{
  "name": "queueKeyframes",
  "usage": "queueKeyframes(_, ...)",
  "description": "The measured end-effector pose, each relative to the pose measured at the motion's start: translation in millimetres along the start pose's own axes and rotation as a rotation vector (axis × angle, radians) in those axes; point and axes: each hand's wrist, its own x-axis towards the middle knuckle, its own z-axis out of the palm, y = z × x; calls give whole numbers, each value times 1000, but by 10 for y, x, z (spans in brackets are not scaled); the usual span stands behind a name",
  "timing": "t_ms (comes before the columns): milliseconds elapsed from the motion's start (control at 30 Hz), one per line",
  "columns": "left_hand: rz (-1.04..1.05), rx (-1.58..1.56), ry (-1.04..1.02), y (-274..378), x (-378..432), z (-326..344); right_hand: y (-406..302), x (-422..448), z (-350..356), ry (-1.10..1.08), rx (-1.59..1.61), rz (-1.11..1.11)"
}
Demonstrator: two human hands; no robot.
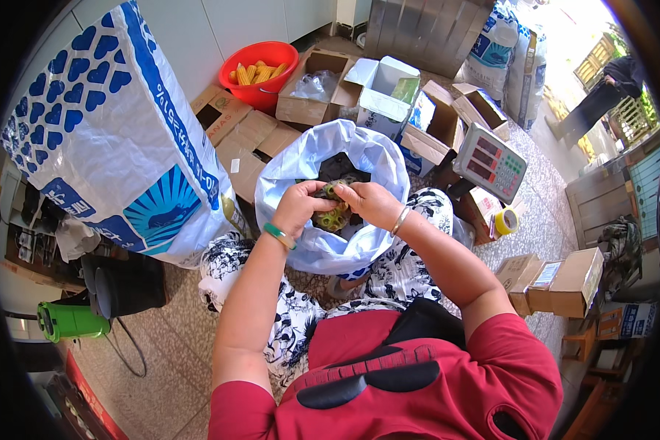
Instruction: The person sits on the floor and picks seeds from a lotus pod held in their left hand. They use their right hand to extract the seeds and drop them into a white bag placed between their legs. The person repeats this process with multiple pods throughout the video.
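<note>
Between my knees stands an open woven plastic sack [278,176] with its rim rolled outward. Over its mouth, my left hand [302,206] and my right hand [371,203] meet at a bunch of small greenish-brown pods or seed heads [333,217], too small to name exactly. The fingers and thumbs of both hands pinch its upper part, and the rest hangs down into the sack. Dark material [338,165] lies deeper inside, partly hidden by my hands.
A tall printed sack [115,132] leans at the left. Ahead are a red basin [269,93] of corn cobs and several open cartons [308,107]. A digital scale [489,162], yellow tape roll [506,220] and cardboard boxes [566,283] are at the right. A person [599,99] stands outside, upper right.
</note>
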Motion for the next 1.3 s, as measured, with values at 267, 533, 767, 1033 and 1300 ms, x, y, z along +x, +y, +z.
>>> queueKeyframes(267, -94, -207, -30, 168, -103, -3, 72, -78, -180, -373, 703, 80)
queueKeyframes(533, 197, 123, 264, 18, 7, -22, 79, -84, -258, -276, 1077, 128)
queueKeyframes(767, 43, 179, 83, -49, 3, 15, -163, -11, 50, 28, -404, -72)
queueKeyframes(1033, -127, -42, -13, 42, -18, -18, 98, -145, -246, -306, 657, 128)
queueKeyframes(1300, 10, -164, 126, -43, 82, -125, 1591, -601, -1387, 427, 1290, 224)
